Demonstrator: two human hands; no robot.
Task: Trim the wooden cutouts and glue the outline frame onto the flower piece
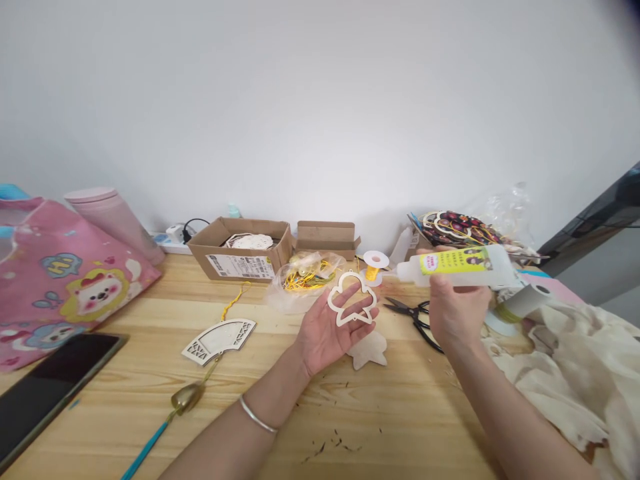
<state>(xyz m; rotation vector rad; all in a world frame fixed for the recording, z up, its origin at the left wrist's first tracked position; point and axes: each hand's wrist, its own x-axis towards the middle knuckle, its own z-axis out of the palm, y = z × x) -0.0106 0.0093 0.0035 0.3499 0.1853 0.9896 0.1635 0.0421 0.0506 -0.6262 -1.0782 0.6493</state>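
My left hand (324,337) is palm up over the table, fingers a little curled, with a thin wooden cut-out frame (342,319) of rounded lobes and a pointed base held on it. A clear glue-type bottle (460,265) with a yellow label lies sideways in the grip of my right hand (456,313), its nozzle pointing left towards the frame. Just below my left fingers, a solid wooden piece (370,351) of similar outline rests on the table. Further left lies a fan-shaped wooden piece (223,341) with yellow cord, a brass-coloured bell (187,398) and a blue tassel (145,451).
Black scissors (417,317) lie beside my right hand, near a yellow thread spool (373,270). Behind are a cardboard box (240,263) and a plastic bag of cords (305,280). Beige cloth (575,373) is at right; a phone (55,390) and pink bag (75,280) at left.
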